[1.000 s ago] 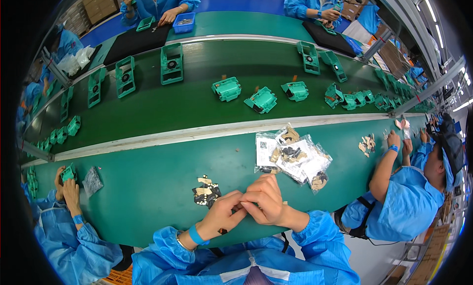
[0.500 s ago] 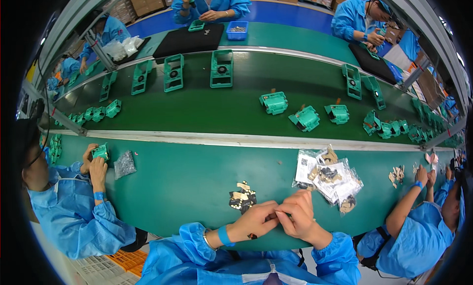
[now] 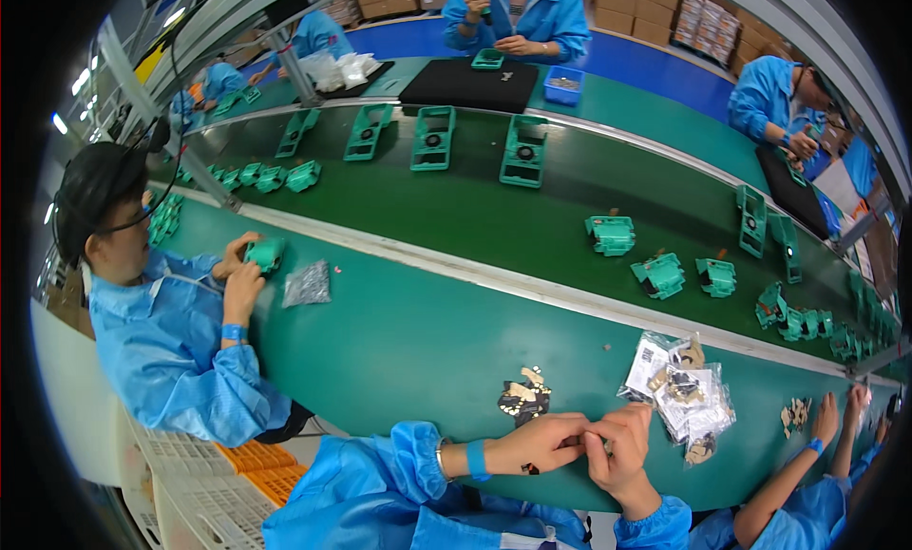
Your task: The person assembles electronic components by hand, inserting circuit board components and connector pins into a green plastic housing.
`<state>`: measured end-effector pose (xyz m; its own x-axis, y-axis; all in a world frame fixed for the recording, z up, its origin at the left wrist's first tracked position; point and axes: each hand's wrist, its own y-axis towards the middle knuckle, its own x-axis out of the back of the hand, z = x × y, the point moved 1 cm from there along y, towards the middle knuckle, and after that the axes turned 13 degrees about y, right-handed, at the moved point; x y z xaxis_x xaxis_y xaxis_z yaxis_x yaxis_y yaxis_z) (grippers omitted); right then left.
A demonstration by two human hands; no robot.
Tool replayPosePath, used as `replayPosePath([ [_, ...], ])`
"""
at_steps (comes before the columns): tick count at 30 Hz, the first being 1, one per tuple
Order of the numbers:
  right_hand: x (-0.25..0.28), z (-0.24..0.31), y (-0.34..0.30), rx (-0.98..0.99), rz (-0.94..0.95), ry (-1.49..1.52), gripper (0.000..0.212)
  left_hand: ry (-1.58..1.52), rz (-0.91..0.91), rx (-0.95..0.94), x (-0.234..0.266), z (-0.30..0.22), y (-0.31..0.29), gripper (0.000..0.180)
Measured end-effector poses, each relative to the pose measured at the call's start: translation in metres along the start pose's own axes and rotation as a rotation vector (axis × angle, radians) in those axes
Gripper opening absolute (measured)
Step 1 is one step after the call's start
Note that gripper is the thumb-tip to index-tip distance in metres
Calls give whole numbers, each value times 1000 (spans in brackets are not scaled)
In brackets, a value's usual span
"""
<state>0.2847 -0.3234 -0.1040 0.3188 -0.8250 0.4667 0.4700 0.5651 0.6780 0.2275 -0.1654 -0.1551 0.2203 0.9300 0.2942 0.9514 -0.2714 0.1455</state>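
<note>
Just in front of my body, over the near edge of the green table, my left hand (image 3: 543,443) and my right hand (image 3: 619,453) meet at their fingertips. Both are closed in a pinch; whatever lies between the fingers is hidden or too small to name. A blue band (image 3: 478,461) circles my left wrist, and a small black and orange patch (image 3: 529,468) sits on the back of that hand. Right beyond my left hand lies a loose pile of small black and tan pieces (image 3: 524,398). Clear bags (image 3: 686,398) holding papers and similar pieces are heaped beyond my right hand.
Green housings (image 3: 611,235) and open frames (image 3: 523,151) stand on the dark green conveyor (image 3: 399,208) behind a white rail (image 3: 446,275). At left, a person (image 3: 180,331) handles a green housing (image 3: 266,254) beside a bag of grey parts (image 3: 307,285). Another person's hands (image 3: 826,422) are at right.
My view has swung left and tilted, so the scene sits further right. My hands stay pinched together. The left co-worker's green housing has been turned over to another side.
</note>
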Motion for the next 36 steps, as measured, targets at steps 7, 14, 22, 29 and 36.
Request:
replayPosePath([
  [7,-2,-1,3,-8,32,-21,16,8,-3,-35,3,-1,-1,20],
  [14,-2,0,2,-8,24,-33,17,12,-15,-41,3,-4,0,17],
  [22,-2,1,1,-12,34,-36,17,-3,-5,-30,3,-4,-1,16],
  [29,-2,2,5,-21,35,-35,16,9,-5,-41,4,-4,-1,15],
  [36,-1,2,4,-36,54,-40,17,-14,-7,-34,5,-5,-1,13],
])
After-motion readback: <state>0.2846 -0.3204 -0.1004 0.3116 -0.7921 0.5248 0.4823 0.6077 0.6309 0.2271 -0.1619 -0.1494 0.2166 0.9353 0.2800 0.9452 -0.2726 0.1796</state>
